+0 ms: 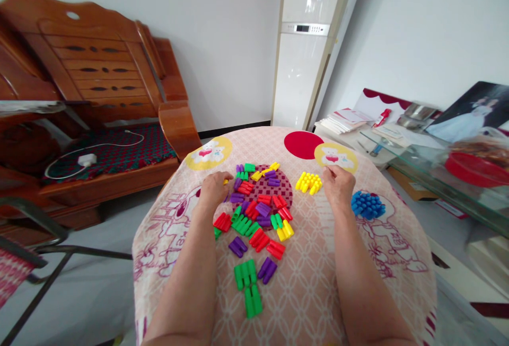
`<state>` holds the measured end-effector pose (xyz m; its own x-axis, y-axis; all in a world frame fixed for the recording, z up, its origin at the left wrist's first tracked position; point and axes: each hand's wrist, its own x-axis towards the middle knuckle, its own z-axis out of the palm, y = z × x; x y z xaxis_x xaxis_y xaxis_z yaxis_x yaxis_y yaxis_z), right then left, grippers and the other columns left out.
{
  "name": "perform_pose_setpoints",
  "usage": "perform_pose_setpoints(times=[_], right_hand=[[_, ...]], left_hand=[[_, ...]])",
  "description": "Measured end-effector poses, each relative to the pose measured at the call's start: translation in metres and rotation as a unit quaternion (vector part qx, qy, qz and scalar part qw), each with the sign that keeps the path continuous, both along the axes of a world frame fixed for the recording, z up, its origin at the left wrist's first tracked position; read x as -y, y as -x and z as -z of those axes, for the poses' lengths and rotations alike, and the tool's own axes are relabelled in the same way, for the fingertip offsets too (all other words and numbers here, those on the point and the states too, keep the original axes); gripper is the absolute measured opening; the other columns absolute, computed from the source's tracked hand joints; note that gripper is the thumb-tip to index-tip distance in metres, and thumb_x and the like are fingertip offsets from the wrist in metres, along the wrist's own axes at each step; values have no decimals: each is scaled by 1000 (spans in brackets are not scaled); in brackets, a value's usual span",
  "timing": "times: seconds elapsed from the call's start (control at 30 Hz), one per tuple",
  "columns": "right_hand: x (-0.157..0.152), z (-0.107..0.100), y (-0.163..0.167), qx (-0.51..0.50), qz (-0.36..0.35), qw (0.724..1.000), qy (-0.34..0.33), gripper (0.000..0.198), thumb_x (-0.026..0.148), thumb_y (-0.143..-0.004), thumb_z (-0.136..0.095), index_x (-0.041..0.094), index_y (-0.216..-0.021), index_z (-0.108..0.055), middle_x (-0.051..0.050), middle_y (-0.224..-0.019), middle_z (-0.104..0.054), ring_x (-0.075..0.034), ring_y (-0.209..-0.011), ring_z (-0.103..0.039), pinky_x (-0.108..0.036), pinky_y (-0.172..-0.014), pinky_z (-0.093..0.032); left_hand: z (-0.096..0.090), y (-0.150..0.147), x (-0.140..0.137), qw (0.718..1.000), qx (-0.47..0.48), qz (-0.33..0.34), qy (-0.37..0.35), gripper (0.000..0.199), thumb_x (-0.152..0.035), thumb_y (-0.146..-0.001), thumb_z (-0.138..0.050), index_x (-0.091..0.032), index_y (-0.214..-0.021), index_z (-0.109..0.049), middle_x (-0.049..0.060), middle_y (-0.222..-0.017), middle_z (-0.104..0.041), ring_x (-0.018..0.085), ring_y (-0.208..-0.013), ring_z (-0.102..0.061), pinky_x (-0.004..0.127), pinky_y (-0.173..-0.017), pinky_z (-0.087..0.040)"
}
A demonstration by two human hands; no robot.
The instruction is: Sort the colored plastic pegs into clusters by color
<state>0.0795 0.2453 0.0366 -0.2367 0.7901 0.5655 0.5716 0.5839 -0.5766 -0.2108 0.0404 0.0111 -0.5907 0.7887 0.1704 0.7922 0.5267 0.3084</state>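
My left hand is at the left edge of a mixed pile, its fingers closed around a yellow building piece, of which only a bit shows. My right hand has its fingers pinched together just right of a yellow cluster of pieces; what they hold, if anything, is hidden. Between the hands lie several plastic building pieces with rounded pegs: red ones, green ones, purple ones and a yellow one. A blue cluster of pieces sits right of my right forearm.
Everything lies on a round table with a patterned cloth. A wooden bench stands at the left with a white power adapter. At the right are papers and a glass shelf with a red basin. A white cabinet-like unit stands behind.
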Motion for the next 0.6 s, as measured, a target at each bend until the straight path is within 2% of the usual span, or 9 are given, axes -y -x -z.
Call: perform_pose_setpoints(times=[0.2, 0.33, 0.47, 0.6], right_hand=[[2, -1, 1, -39, -38, 998, 21, 35, 40, -85, -47, 16, -80, -73, -9, -71, -72, -23, -71, -67, -29, -65, -51], [4, 1, 6, -81, -66, 993, 61, 34, 41, -84, -51, 17, -83, -74, -7, -72, -71, -23, -72, -69, -29, -63, -53], [19, 0, 20, -121, -138, 975, 128, 32, 42, -83, -55, 18, -83, -74, -5, -70, -71, -21, -65, -68, -28, -59, -53], [44, -3, 37, -106, -225, 953, 174, 26, 40, -83, -58, 19, -80, -73, -3, -68, -70, -19, -63, -66, -26, -57, -51]], left_hand=[[-5, -5, 0, 999, 26, -16, -37, 28, -15, -68, -61, -20, -88, -81, 11, -89, -78, 32, -89, -72, 38, -81, -54], [-13, -6, 2, 982, 85, -58, -157, 31, -14, -64, -58, -20, -85, -80, 8, -83, -78, 28, -82, -72, 37, -80, -54], [-23, -13, 1, 929, 230, -33, -289, 34, -24, -65, -62, -17, -94, -78, 6, -80, -76, 22, -76, -70, 30, -70, -54], [-31, -24, -1, 857, 381, -1, -347, 36, -29, -58, -71, -14, -91, -75, 5, -77, -74, 17, -69, -66, 25, -61, -52]])
